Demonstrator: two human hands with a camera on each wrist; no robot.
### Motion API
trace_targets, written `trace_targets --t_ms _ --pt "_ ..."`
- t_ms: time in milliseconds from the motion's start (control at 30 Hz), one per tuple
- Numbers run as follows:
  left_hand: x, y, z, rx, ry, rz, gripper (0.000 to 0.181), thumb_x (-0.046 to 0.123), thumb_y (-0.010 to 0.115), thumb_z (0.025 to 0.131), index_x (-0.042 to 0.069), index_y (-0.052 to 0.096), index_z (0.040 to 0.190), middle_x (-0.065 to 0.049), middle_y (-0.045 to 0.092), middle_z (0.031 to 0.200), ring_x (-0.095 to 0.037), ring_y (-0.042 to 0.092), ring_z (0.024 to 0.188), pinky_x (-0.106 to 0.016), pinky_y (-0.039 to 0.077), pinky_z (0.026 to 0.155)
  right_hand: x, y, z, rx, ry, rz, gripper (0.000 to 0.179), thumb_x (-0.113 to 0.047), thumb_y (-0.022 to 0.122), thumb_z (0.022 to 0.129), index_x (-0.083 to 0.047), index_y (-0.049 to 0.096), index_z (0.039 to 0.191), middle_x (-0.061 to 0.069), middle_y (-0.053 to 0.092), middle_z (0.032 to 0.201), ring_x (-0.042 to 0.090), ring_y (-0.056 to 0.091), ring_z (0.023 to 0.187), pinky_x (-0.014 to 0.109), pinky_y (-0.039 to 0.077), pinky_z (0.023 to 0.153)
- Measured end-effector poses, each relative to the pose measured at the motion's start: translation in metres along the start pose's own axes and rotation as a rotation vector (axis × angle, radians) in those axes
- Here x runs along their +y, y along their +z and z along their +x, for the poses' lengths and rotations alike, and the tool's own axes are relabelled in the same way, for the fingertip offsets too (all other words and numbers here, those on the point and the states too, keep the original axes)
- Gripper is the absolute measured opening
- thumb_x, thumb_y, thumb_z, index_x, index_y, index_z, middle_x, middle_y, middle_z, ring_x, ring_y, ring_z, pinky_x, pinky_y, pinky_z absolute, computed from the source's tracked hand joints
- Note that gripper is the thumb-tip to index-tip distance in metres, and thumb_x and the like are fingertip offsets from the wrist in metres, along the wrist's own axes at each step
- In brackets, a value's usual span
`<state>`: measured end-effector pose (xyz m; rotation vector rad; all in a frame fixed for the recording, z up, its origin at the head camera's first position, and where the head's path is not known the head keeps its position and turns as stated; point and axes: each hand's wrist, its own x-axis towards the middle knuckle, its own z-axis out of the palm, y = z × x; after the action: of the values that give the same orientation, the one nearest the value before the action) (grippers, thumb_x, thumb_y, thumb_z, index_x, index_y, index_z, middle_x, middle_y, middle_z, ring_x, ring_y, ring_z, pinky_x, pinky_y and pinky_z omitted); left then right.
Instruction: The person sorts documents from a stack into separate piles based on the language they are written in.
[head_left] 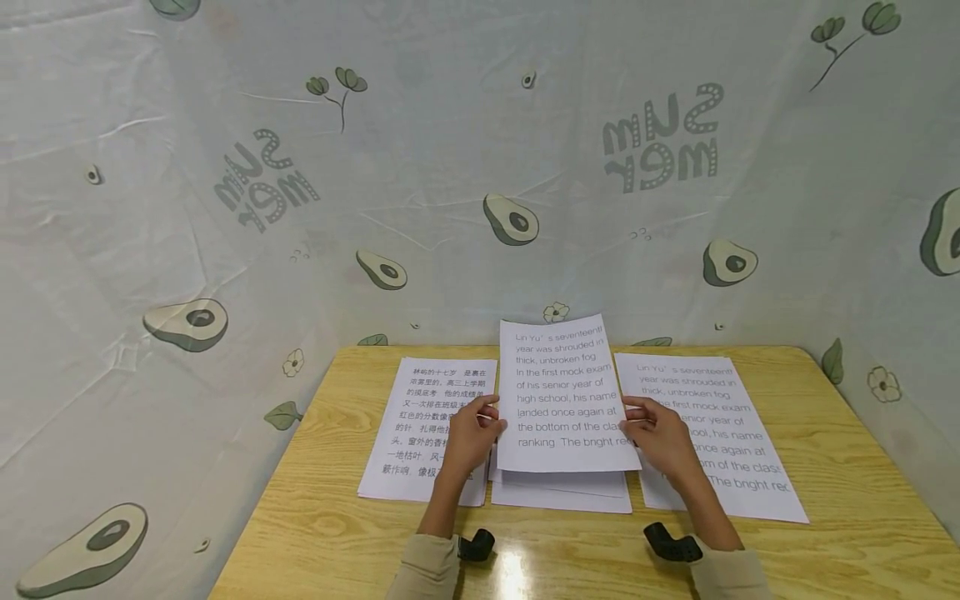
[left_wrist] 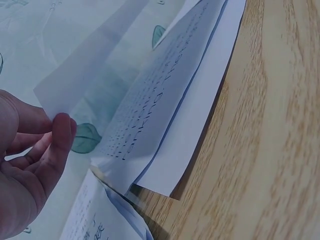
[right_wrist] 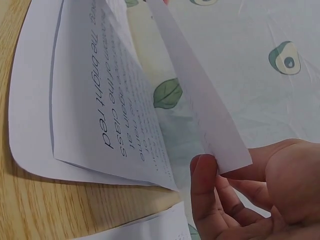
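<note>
Both hands hold up one printed sheet of paper (head_left: 558, 396) with English text, pinched at its two side edges. The left hand (head_left: 472, 433) grips the left edge between thumb and fingers; in the left wrist view its fingertips (left_wrist: 62, 125) close on a corner. At the opposite edge the right hand (head_left: 660, 437) pinches the sheet likewise, thumb and fingers meeting near a corner in the right wrist view. Below the raised sheet lies the middle paper stack (head_left: 555, 497), its sheets slightly out of line, with English print on top in both wrist views.
To the left is a stack of pages with Chinese text (head_left: 397, 425), partly behind the left hand. On the right lies another English-text stack (head_left: 738, 450). All rest on a wooden table (head_left: 292, 517), with a patterned curtain (head_left: 435, 167) behind and at the sides.
</note>
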<state>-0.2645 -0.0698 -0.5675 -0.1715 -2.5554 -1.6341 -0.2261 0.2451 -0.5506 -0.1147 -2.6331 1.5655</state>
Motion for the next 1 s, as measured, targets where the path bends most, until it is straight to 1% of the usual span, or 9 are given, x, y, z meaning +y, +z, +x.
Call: trace_targets --t_ms 200,367,433,533,600,667,733,933,1000 --pt "0.001 -0.002 0.000 0.005 -0.012 -0.009 0.046 0.004 0.080 0.090 0.007 0.072 0.135 -0.008 0.074 0.103 -0.015 0.067 0.086 -0.026 0.060 0.064 0.002 -0.001 0.000 -0.031 0.008 0.053 0.050 -0.011 0.067 0.104 0.004 0.056 0.150 0.026 0.065 0.128 0.012 0.071 0.100 0.021 0.059 0.076" --pt "0.000 -0.003 0.001 -0.006 -0.023 -0.030 0.046 0.004 0.079 0.091 0.009 0.073 0.136 -0.007 0.073 0.103 -0.014 0.067 0.085 -0.029 0.061 0.065 0.004 -0.002 0.001 -0.062 0.032 0.092 0.052 -0.011 0.067 0.104 0.002 0.054 0.153 0.025 0.063 0.131 0.011 0.071 0.101 0.020 0.060 0.080" --pt "0.001 -0.003 0.001 -0.030 -0.021 -0.069 0.047 0.003 0.078 0.092 0.009 0.071 0.138 -0.008 0.072 0.104 -0.012 0.068 0.084 -0.033 0.063 0.067 0.006 -0.004 0.002 -0.077 0.041 0.108 0.053 -0.011 0.067 0.104 0.001 0.053 0.154 0.025 0.062 0.133 0.010 0.070 0.101 0.020 0.060 0.082" --pt "0.001 -0.004 0.001 -0.093 -0.018 -0.149 0.051 -0.001 0.074 0.093 0.007 0.067 0.143 -0.013 0.069 0.105 -0.012 0.069 0.082 -0.039 0.066 0.070 0.011 -0.009 0.003 -0.097 0.050 0.126 0.054 -0.013 0.066 0.105 0.000 0.052 0.156 0.025 0.061 0.136 0.011 0.069 0.102 0.020 0.059 0.083" --pt "0.003 -0.003 0.001 -0.135 -0.020 -0.189 0.055 -0.002 0.072 0.093 0.006 0.065 0.147 -0.014 0.067 0.106 -0.012 0.069 0.081 -0.040 0.067 0.072 0.014 -0.013 0.003 -0.106 0.067 0.133 0.054 -0.015 0.065 0.106 -0.002 0.051 0.157 0.023 0.060 0.137 0.011 0.068 0.102 0.020 0.059 0.084" --pt "0.003 -0.002 0.001 -0.163 -0.030 -0.213 0.058 -0.003 0.070 0.093 0.007 0.063 0.149 -0.015 0.066 0.107 -0.011 0.068 0.081 -0.039 0.067 0.073 0.017 -0.017 0.003 -0.119 0.083 0.140 0.055 -0.017 0.065 0.107 -0.002 0.050 0.158 0.023 0.059 0.138 0.011 0.066 0.102 0.020 0.058 0.084" --pt "0.004 0.001 0.000 -0.176 -0.035 -0.220 0.059 -0.003 0.070 0.093 0.008 0.062 0.150 -0.013 0.066 0.106 -0.011 0.068 0.082 -0.037 0.066 0.073 0.019 -0.020 0.002 -0.129 0.097 0.144 0.055 -0.017 0.064 0.107 -0.003 0.049 0.159 0.022 0.058 0.139 0.012 0.066 0.103 0.020 0.058 0.085" --pt "0.008 0.014 -0.001 -0.195 -0.039 -0.230 0.060 -0.004 0.070 0.092 0.007 0.062 0.150 -0.013 0.066 0.105 -0.011 0.069 0.083 -0.031 0.064 0.071 0.028 -0.033 -0.002 -0.139 0.076 0.125 0.057 -0.019 0.063 0.109 -0.002 0.046 0.160 0.025 0.055 0.145 0.009 0.064 0.103 0.020 0.057 0.084" --pt "0.009 0.020 0.000 -0.201 -0.037 -0.238 0.060 -0.005 0.070 0.091 0.007 0.062 0.150 -0.014 0.066 0.104 -0.011 0.069 0.082 -0.030 0.064 0.070 0.032 -0.038 -0.002 -0.137 0.074 0.121 0.057 -0.019 0.062 0.109 -0.002 0.045 0.161 0.026 0.055 0.146 0.006 0.064 0.102 0.020 0.058 0.084"
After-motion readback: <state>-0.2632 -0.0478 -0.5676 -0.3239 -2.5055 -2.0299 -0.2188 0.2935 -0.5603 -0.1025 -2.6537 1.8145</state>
